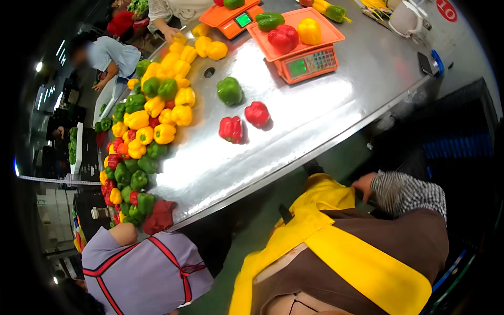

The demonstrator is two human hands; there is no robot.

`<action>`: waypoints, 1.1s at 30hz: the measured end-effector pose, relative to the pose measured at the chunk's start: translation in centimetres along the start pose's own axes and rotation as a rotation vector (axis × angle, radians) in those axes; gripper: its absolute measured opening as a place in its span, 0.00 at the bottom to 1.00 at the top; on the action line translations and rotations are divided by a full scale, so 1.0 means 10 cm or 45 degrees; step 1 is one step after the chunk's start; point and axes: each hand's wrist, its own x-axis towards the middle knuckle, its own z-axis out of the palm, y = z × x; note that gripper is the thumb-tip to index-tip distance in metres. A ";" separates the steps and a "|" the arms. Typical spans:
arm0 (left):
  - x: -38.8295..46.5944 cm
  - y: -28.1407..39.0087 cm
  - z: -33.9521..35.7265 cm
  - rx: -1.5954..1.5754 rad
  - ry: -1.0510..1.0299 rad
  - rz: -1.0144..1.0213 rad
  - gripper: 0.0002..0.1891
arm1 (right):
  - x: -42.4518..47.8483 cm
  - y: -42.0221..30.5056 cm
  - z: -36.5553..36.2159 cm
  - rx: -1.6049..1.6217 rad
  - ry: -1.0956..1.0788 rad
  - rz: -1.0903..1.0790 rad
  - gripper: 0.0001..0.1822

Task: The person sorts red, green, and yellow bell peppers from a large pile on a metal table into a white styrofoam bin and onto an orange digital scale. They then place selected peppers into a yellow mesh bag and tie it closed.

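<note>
My right hand (364, 186), below a checkered sleeve, hangs low beside my yellow apron (327, 193). Its fingers are partly hidden, so whether they hold anything cannot be told. My left hand is out of view. Before me is a metal table (204, 169). A green bell pepper (230, 91) and two red ones, one left (230, 130) and one right (257, 114), lie apart on it. Farther back, an orange digital scale (311, 65) carries a green pepper (269, 21), a red pepper (282, 38) and a yellow pepper (309, 31) on its tray.
A long heap of mixed bell peppers (155, 106) lines the table's left side, with a dark red cloth (159, 216) at its near end. A co-worker (145, 271) stands close at left. Another orange scale (232, 23), a white jug (405, 17) and dark crates (456, 145) are around.
</note>
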 end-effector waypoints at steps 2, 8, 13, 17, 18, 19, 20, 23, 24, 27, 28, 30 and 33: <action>0.10 0.53 0.38 0.047 -0.055 -0.029 0.32 | 0.00 -0.29 -0.19 -0.213 0.180 -0.299 0.20; 0.42 2.44 1.37 -0.038 -0.490 0.035 0.34 | -0.52 -0.16 -1.97 0.164 1.144 -0.665 0.12; 0.80 3.73 1.67 -0.021 -0.548 0.676 0.29 | -0.84 0.21 -3.43 -0.024 2.164 -0.499 0.21; 1.05 3.86 1.24 0.335 -0.008 0.945 0.29 | -1.05 0.53 -4.00 0.066 2.331 -0.405 0.24; 1.12 3.85 1.08 0.315 0.105 0.973 0.29 | -1.05 0.61 -4.09 0.066 2.328 -0.327 0.24; 1.18 3.79 0.93 0.291 0.211 0.990 0.29 | -1.04 0.71 -4.18 0.067 2.316 -0.239 0.24; 1.22 3.76 0.78 0.266 0.321 1.003 0.29 | -1.00 0.82 -4.33 0.068 2.268 -0.234 0.25; 1.35 3.63 0.45 0.405 0.645 0.968 0.30 | -0.78 1.12 -4.92 0.055 2.100 -0.189 0.30; 1.34 3.57 0.38 0.435 0.705 0.980 0.30 | -0.64 1.15 -5.12 0.047 2.016 -0.181 0.32; 1.43 3.38 0.15 0.489 0.782 1.010 0.31 | -0.09 1.20 -5.61 0.113 1.744 -0.143 0.39; 1.45 3.36 0.07 0.468 0.775 1.015 0.32 | 0.03 1.16 -5.74 0.243 1.585 -0.145 0.42; 1.47 3.32 -0.03 0.442 0.802 0.984 0.32 | 0.25 1.05 -5.90 0.042 1.503 0.004 0.42; 1.55 3.31 -0.13 0.453 0.854 0.989 0.33 | 0.25 0.52 -6.11 0.091 1.273 0.125 0.42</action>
